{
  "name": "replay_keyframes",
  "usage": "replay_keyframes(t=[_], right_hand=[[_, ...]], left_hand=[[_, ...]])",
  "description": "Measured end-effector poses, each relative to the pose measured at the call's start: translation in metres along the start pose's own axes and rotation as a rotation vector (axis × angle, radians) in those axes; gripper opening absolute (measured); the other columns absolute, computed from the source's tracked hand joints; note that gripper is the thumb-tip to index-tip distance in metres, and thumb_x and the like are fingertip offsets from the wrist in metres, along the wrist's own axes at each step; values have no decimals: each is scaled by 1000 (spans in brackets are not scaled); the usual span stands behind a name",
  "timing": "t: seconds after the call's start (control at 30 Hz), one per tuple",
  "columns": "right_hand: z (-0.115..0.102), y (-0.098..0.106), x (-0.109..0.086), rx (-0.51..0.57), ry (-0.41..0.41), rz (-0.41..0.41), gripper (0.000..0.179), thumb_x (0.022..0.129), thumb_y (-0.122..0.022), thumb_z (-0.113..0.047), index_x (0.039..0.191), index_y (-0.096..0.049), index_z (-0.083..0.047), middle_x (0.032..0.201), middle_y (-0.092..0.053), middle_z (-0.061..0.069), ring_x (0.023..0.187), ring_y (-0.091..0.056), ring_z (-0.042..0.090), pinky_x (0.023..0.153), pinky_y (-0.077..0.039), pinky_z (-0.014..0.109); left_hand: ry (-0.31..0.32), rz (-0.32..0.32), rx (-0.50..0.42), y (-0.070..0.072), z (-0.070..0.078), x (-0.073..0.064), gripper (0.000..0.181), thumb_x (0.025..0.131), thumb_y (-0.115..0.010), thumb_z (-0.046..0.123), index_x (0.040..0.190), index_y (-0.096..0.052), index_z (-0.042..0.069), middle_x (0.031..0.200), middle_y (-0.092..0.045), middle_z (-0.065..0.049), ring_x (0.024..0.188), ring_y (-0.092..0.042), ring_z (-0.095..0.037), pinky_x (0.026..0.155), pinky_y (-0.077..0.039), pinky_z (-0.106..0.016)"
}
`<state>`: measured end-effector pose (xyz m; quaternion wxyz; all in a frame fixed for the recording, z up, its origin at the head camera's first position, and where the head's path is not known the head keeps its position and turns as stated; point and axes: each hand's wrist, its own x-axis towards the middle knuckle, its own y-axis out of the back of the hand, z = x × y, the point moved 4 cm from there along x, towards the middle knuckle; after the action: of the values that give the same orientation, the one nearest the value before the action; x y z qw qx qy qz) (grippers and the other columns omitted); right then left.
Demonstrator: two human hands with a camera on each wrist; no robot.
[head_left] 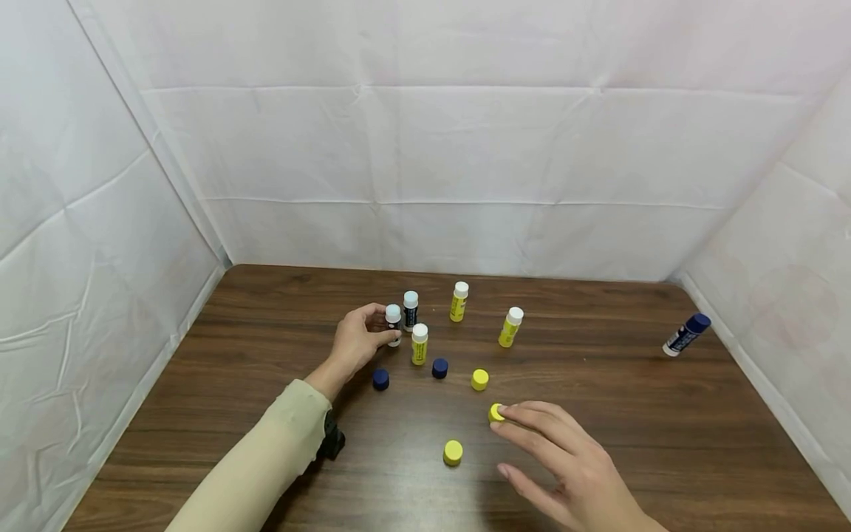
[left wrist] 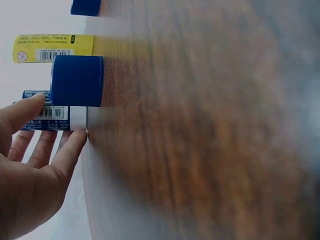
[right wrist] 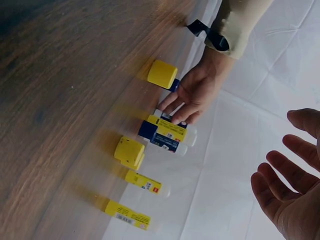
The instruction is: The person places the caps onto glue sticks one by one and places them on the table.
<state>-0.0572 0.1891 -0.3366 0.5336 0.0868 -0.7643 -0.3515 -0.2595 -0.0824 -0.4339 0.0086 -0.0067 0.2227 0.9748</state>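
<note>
While my left grip (head_left: 354,343) curves thumb and fingers round a dark-blue glue stick (head_left: 394,316) in the head view, my right grip (head_left: 565,462) is spread, fingers long and thumb well apart from them. The held stick stands toward the back of the counter (head_left: 631,399), just beside a second dark-blue stick (head_left: 410,314) and near a yellow stick (head_left: 419,347). My right fingertips are at a yellow cap (head_left: 495,414); whether they touch it I cannot tell. Nearer the sticks sit two blue caps, (head_left: 380,380) and (head_left: 439,368). The counter's back edge follows the foot of the white cloth (head_left: 399,148). A capped stick (head_left: 687,335) stands near the right edge, with a broad stretch of wood between it and my right grip; another stretch runs from my left grip to the left edge.

From the left wrist, my thumb lies along one side of the stick and my fingers along the other, a narrow hold. A blue cap partly covers the label.

From the right wrist, the fingers of my right grip bend loosely, with gaps between them, well in front of the yellow caps and sticks.
</note>
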Motion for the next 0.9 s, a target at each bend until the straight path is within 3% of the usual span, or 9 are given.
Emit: replay_keyframes(t=[0.33, 0.63, 0.73, 0.9], right_hand=[[20, -20, -4, 17, -106, -50, 33, 99, -67, -35, 126, -70, -16, 126, -66, -1, 112, -63, 20, 101, -45, 14], [45, -39, -5, -8, -250, -182, 43, 85, -83, -19, 125, -70, -22, 126, -66, -5, 116, -63, 16, 102, -42, 10], [52, -45, -4, -26, -286, -210, 41, 84, -83, -20, 124, -71, -22, 125, -67, -5, 115, -64, 15, 98, -49, 17], [63, -56, 1, -49, -268, -224, 40, 84, -84, -18, 121, -72, -19, 123, -69, -2, 112, -66, 15, 85, -59, 35]], left_hand=[[-38, 58, 34, 12, 3, -16, 36, 86, -82, 16, 120, -70, 14, 114, -72, -7, 107, -68, -24, 91, -57, -42], [-61, 54, -11, 27, 14, -44, 38, 85, -84, 19, 121, -71, 16, 110, -72, -6, 102, -70, -28, 85, -60, -40], [-85, 61, -10, 32, 19, -55, 38, 85, -84, 20, 120, -71, 17, 109, -72, -5, 101, -70, -26, 85, -60, -38], [-176, 59, 20, 34, 29, -73, 36, 83, -85, 19, 118, -73, 18, 104, -72, 0, 98, -68, -17, 86, -60, -33]])
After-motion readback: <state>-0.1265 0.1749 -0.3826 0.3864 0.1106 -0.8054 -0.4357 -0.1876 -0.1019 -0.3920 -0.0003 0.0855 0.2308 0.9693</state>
